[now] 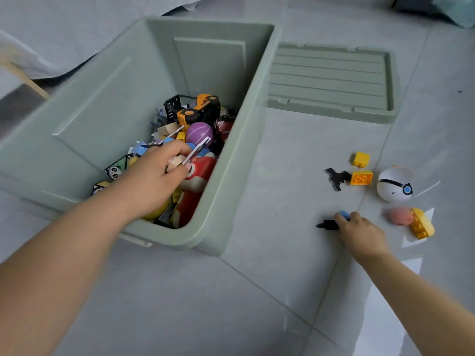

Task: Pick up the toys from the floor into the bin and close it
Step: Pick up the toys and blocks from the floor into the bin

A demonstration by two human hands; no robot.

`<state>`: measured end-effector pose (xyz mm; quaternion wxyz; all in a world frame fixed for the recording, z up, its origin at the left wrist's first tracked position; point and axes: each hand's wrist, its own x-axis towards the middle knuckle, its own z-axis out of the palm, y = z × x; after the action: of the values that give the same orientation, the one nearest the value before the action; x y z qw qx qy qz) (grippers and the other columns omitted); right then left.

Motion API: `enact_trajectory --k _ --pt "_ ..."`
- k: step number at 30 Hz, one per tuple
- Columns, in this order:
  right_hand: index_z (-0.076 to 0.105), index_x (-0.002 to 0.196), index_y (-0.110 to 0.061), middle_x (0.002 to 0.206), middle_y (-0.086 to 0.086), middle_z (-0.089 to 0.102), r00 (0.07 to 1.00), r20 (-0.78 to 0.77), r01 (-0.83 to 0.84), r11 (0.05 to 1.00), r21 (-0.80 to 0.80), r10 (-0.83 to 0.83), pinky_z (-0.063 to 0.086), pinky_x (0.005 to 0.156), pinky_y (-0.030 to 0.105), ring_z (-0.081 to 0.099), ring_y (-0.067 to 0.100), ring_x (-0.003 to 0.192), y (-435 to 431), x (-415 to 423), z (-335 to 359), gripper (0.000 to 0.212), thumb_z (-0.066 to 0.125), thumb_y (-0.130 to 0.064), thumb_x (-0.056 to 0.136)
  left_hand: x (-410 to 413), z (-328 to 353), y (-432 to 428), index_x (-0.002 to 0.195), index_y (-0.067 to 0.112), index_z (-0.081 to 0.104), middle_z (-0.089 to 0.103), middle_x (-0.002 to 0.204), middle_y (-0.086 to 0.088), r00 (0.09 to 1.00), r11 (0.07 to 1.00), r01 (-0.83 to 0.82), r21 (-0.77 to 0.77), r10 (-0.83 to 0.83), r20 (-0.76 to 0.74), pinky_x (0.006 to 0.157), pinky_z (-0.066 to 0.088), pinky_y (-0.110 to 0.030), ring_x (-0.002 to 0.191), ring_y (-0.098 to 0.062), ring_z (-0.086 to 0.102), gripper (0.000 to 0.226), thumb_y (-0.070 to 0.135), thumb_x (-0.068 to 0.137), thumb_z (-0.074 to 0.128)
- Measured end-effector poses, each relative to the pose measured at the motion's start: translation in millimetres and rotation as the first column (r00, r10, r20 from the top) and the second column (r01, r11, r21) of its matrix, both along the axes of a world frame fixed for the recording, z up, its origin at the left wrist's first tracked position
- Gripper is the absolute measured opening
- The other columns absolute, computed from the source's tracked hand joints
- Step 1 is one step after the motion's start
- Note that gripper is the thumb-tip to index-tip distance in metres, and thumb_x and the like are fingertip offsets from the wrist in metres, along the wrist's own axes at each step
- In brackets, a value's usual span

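The pale green bin (239, 140) stands open on the tiled floor, half full of toys such as a yellow truck (198, 109) and a purple ball (199, 133). My left hand (156, 176) is inside it, fingers closed on flat card pieces (195, 151). The matching lid (331, 80) lies flat on the floor to the bin's right. My right hand (359, 233) rests on the floor, fingers closed around a black and blue toy (331, 223). Beyond it lie yellow bricks (361, 177), a black flat figure (338, 178), a white ball (394, 185) and a pink toy (398, 217).
White fabric (64, 29) hangs at the upper left behind the bin, with a wooden leg (28, 80) below it. Another yellow brick (421, 223) sits by the pink toy. Grey tiles (231, 304) stretch in front of me.
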<state>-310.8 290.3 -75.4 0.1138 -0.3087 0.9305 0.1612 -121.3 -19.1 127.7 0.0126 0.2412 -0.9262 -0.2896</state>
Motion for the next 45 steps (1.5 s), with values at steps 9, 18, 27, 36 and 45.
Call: enact_trajectory --k 9,18,27,36,45 --pt "0.041 0.117 -0.019 0.085 0.006 0.045 0.955 0.21 0.238 0.963 -0.124 -0.209 0.043 0.063 0.031 0.055 0.03 0.076 -1.4 19.8 11.9 0.028 0.046 -0.018 0.09 1.4 9.5 8.4 0.131 0.041 0.032 0.042 0.113 -0.002 0.989 0.997 -0.044 0.064 0.035 0.145 0.066 0.036 -0.023 0.083 -0.014 0.052 0.04 0.035 0.094 0.047" --pt "0.048 0.097 -0.012 0.071 0.005 0.061 0.771 0.48 0.57 -0.117 -0.813 0.419 0.052 0.059 0.023 0.058 0.012 0.055 -130.9 75.0 236.6 0.014 0.045 0.001 0.092 11.2 15.8 13.5 0.147 0.031 -0.014 0.054 0.098 -0.003 0.989 0.999 -0.01 -0.037 0.015 0.148 0.063 0.044 -0.027 0.069 -0.011 0.052 0.096 0.045 0.084 0.058" --pt "0.048 0.128 -0.025 0.111 -0.001 0.061 0.75 0.529 0.441 0.295 -0.848 0.397 0.048 0.085 0.016 0.062 0.006 0.091 -169.7 102.1 235.6 0.038 0.056 -0.021 0.091 19.7 45.0 11.6 0.145 0.014 -0.023 0.008 0.157 -0.009 0.986 0.972 -0.111 -0.206 0.134 0.103 0.114 0.013 -0.035 0.143 -0.027 0.011 0.133 0.04 0.065 0.079" --pt "0.059 0.099 -0.028 0.105 0.0 0.061 0.72 0.677 0.65 0.192 -0.735 0.153 0.048 0.071 0.023 0.056 0.01 0.082 -60.6 67.6 147.1 0.023 0.057 -0.007 0.088 -28.6 44.8 120.9 0.123 0.048 0.034 0.049 0.122 0.022 0.907 0.951 0.258 0.168 -0.179 -0.38 0.099 0.034 -0.014 0.116 0.006 0.045 0.065 0.041 0.068 0.068" --pt "0.041 0.129 -0.021 0.128 0.008 0.038 0.64 0.542 0.741 0.252 -0.622 -0.544 0.038 0.097 0.032 0.042 0.026 0.118 101.4 -9.8 50.4 0.062 0.072 -0.023 0.076 -121.6 -89.8 252.9 0.133 0.024 0.035 0.051 0.116 0.004 0.945 0.672 0.251 0.696 -0.325 -0.028 0.088 0.046 -0.025 0.102 -0.014 0.055 0.062 0.02 0.081 0.069"
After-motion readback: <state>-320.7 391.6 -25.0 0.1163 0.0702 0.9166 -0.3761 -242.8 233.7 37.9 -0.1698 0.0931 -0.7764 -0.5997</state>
